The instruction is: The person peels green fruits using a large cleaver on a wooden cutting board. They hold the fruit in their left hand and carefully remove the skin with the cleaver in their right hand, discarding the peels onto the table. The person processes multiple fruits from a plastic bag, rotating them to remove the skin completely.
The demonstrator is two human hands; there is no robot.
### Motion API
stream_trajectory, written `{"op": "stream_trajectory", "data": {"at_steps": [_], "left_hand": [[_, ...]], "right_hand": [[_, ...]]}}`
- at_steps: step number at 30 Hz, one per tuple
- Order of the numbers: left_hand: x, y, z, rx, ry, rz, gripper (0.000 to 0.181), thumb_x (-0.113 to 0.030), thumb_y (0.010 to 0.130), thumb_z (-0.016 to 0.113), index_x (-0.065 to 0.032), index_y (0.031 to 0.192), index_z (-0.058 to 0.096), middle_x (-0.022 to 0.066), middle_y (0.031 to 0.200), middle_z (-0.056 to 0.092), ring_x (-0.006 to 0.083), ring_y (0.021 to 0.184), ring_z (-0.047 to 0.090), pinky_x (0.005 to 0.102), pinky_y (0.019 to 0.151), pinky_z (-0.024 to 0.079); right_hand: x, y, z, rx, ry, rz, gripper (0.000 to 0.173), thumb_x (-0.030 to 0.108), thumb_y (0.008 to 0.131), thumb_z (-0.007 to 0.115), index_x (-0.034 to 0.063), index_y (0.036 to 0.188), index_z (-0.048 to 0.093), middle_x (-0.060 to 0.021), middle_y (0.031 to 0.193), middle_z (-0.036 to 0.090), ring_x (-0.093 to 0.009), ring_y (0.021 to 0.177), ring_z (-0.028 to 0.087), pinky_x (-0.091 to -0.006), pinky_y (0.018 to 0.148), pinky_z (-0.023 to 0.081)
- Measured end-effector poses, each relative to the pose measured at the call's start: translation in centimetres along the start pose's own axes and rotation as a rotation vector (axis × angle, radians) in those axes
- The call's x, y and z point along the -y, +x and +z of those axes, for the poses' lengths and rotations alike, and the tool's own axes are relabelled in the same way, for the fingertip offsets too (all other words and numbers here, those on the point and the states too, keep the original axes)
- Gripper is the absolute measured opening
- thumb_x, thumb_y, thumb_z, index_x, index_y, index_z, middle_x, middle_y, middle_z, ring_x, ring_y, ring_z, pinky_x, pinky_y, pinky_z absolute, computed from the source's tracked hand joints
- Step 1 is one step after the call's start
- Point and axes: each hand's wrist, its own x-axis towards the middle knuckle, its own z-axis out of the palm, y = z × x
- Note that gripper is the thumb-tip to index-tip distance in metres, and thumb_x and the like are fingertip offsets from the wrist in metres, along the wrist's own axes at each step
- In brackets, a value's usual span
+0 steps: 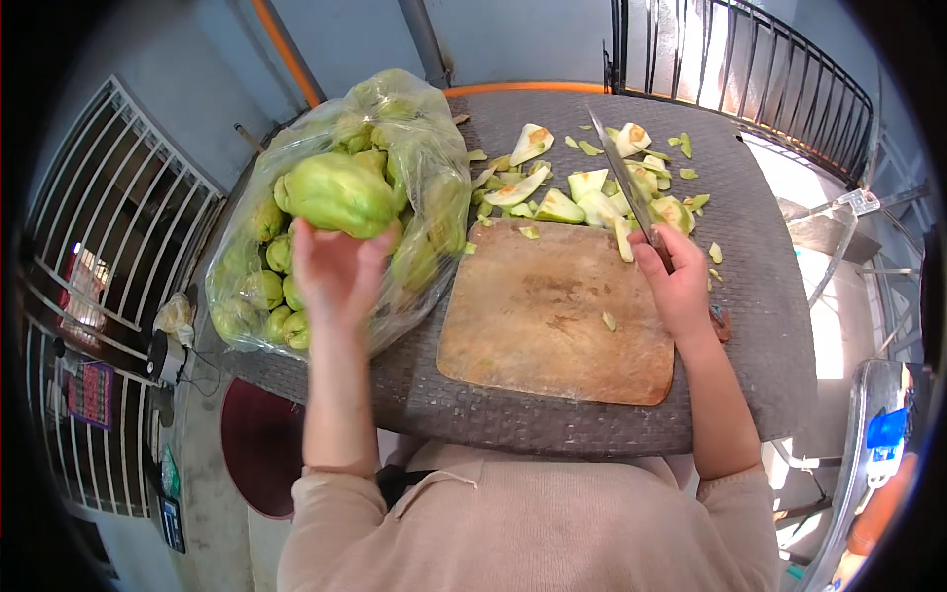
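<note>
My left hand (336, 270) grips a large pale green chayote (340, 194), raised over the mouth of a clear plastic bag (436, 148). Several more chayotes (263, 288) fill that bag at the left of the table. In my right hand (673, 277) is a long kitchen knife (625, 174), its blade pointing away from me. The handle is mostly hidden by my fingers. Between my arms lies a worn wooden cutting board (551, 318) with a small green scrap (609, 320) on it. Cut chayote pieces (590, 185) and peelings are strewn beyond the board, partly behind the knife.
Everything rests on a dark woven-pattern table (755, 296). A dark red round bin or stool (259, 444) stands on the floor at the left. Black metal railings (747, 66) rise behind the table at the right. A brownish-red object (720, 324) lies beside my right wrist.
</note>
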Motion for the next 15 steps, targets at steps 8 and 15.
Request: {"op": "stream_trajectory", "data": {"at_steps": [8, 15], "left_hand": [[12.6, -0.5, 2.1, -0.102, -0.411, -0.557, 0.056, -0.04, 0.088, 0.047, -0.0023, 0.129, 0.045, 0.0182, 0.119, 0.056, 0.0307, 0.111, 0.055, 0.0452, 0.096, 0.047], [13.9, -2.7, 2.3, -0.296, -0.167, -0.633, 0.06, -0.057, 0.092, 0.041, -0.0078, 0.124, 0.054, 0.0154, 0.12, 0.058, 0.029, 0.11, 0.057, 0.0486, 0.09, 0.05]], "right_hand": [[0.0, -0.3, 0.8, 0.047, -0.198, -0.136, 0.04, 0.04, 0.083, 0.07, 0.003, 0.076, 0.054, -0.006, 0.066, 0.05, -0.019, 0.056, 0.051, -0.0298, 0.052, 0.04], [2.1, -2.5, 2.8, 0.254, -0.25, -0.251, 0.041, 0.045, 0.077, 0.073, 0.0063, 0.08, 0.06, -0.006, 0.069, 0.054, -0.024, 0.058, 0.057, -0.0324, 0.052, 0.045]]}}
